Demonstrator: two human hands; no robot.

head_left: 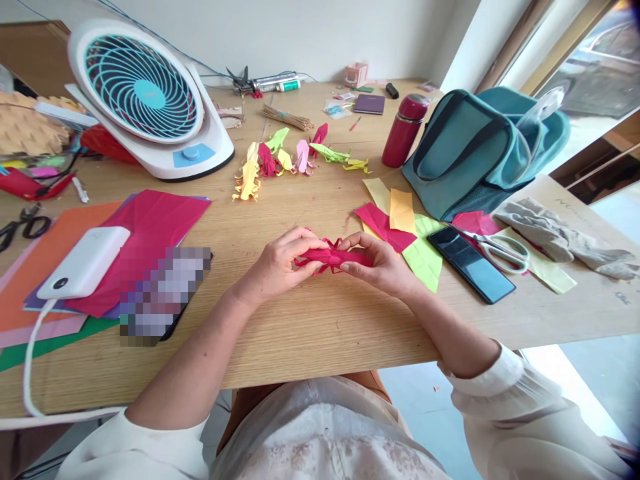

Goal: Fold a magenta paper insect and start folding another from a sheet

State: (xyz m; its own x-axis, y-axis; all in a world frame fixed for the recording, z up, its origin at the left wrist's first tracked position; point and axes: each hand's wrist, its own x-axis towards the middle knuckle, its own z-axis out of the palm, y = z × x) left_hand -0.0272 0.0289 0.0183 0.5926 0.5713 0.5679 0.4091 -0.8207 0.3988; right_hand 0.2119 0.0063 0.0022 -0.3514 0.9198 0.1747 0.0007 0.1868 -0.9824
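While the red folded paper (331,259) is pinched btwn both hands, near the 6 o'clock edge of the table (300,340), its thin curly bits are left poking out in the middle. Its 9 o'clock end is gripped by the L hand (281,262), w/ thumb and fingers closed on it; its 3 o'clock end is gripped the same way by the R hand (384,265). It can't be told if the wood is touched by it. Prob. the small folds are being shaped now. For the next move, a soft pinch is prob. needed, w/ one end held firm so nothing thin gets torn. At abt 11 to 12 o'clock from it, small paper shapes (303,157) are laid out. At 2 o'clock, flat paper pieces (384,225) are spread; at 3 o'clock, scissors (484,241) are left untouched.
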